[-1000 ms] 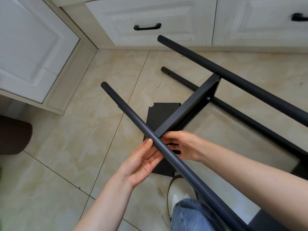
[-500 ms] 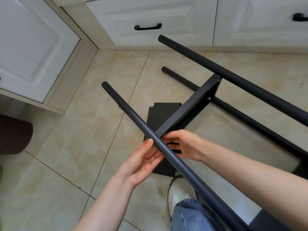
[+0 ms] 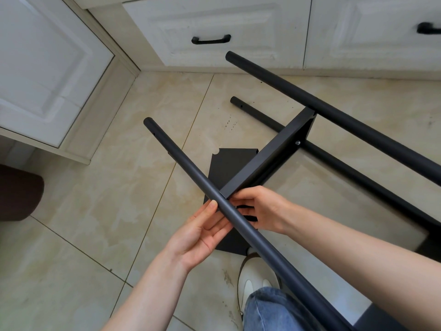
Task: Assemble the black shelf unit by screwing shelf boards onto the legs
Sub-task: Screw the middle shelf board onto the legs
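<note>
Left hand (image 3: 202,235) fingers (image 3: 210,211) straight, relaxed, flat against the underside of the near round black metal leg tube (image 3: 214,201), supporting it. Right hand (image 3: 260,211) fingers curled at the corner where the black metal shelf board (image 3: 267,161) meets that tube; what they pinch is hidden, cannot tell. Versus 0.5 s ago: both hands and the tube essentially unchanged, no visible shift. Board's far end is bolted to the upper black leg tube (image 3: 334,111), bolt head visible. Third black tube (image 3: 334,158) lies on the beige tiled floor (image 3: 95,211). Flat black panel (image 3: 229,168) on the floor under the joint. White shoe (image 3: 253,283), blue jeans leg (image 3: 269,311) below. White cabinets (image 3: 214,25) behind.
</note>
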Available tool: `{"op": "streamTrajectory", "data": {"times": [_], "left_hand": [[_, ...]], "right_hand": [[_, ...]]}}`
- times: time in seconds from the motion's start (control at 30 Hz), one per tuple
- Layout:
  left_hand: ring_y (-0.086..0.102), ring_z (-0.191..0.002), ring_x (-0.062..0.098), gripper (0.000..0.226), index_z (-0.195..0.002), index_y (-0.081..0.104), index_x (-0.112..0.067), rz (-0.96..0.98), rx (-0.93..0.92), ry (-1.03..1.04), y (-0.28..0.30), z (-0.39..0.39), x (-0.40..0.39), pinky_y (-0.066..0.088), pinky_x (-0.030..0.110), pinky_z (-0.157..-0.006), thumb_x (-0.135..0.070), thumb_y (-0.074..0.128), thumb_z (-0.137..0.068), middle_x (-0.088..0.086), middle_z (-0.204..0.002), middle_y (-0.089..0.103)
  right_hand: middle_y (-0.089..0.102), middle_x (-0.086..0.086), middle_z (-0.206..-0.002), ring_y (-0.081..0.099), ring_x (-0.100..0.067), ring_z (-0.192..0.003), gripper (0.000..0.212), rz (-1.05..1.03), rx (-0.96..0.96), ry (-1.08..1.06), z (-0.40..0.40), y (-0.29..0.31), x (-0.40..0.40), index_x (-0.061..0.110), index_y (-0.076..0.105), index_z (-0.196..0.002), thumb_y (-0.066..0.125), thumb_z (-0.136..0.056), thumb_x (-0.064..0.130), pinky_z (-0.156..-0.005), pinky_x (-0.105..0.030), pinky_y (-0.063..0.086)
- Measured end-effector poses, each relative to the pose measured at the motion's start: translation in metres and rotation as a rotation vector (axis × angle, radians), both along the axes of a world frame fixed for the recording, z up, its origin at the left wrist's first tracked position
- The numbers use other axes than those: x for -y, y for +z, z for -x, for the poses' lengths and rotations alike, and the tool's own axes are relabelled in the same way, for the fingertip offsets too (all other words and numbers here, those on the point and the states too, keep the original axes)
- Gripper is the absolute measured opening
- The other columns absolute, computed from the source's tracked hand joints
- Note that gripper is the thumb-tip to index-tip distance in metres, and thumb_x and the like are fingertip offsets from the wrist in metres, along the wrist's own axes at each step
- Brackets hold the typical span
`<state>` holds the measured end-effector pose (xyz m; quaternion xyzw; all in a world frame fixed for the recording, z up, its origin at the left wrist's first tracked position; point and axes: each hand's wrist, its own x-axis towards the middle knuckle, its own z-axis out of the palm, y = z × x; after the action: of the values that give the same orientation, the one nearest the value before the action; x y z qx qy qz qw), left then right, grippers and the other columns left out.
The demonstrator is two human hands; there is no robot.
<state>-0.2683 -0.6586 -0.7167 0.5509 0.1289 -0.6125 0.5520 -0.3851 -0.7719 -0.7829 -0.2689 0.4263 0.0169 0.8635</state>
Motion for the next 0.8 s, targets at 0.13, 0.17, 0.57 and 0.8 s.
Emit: {"op": "streamTrajectory", "data": {"times": [0.13,0.17,0.57,0.8], "left_hand": [[0.076,-0.095,0.034,0.044,-0.122,0.064,-0.002,-0.002,-0.002,0.001,0.0000,-0.0002,-0.0002,0.064,0.041,-0.075,-0.010,0.066,-0.078,0.026,-0.111,0.072],[0.076,-0.094,0.034,0.044,-0.122,0.064,-0.002,-0.005,-0.002,0.004,0.0003,0.0004,-0.0002,0.064,0.041,-0.075,-0.010,0.067,-0.078,0.026,-0.111,0.072],[0.075,-0.095,0.034,0.045,-0.121,0.064,-0.003,-0.011,0.004,0.011,-0.0009,-0.0004,-0.0003,0.064,0.041,-0.075,-0.010,0.068,-0.077,0.027,-0.112,0.072],[0.076,-0.094,0.034,0.042,-0.119,0.065,-0.002,-0.008,-0.003,0.009,-0.0001,0.0003,-0.0001,0.064,0.041,-0.074,-0.010,0.067,-0.077,0.027,-0.111,0.072]], "right_hand": [[0.074,0.000,-0.094,0.060,-0.021,-0.101,0.010,0.039,-0.017,0.002,0.0004,-0.0031,-0.0025,0.019,0.075,-0.089,0.070,-0.082,0.025,-0.098,-0.039,0.044],[0.074,-0.001,-0.096,0.061,-0.023,-0.105,0.013,0.049,-0.019,0.002,0.0005,-0.0038,-0.0027,0.018,0.075,-0.092,0.071,-0.082,0.026,-0.100,-0.040,0.044],[0.072,0.000,-0.095,0.060,-0.018,-0.097,0.016,0.002,0.015,-0.014,-0.0010,-0.0038,-0.0018,0.019,0.074,-0.094,0.067,-0.083,0.027,-0.091,-0.035,0.045],[0.074,-0.006,-0.102,0.062,-0.021,-0.100,0.023,0.034,-0.008,-0.022,-0.0014,-0.0041,-0.0039,0.014,0.074,-0.102,0.069,-0.084,0.026,-0.102,-0.041,0.043]]}}
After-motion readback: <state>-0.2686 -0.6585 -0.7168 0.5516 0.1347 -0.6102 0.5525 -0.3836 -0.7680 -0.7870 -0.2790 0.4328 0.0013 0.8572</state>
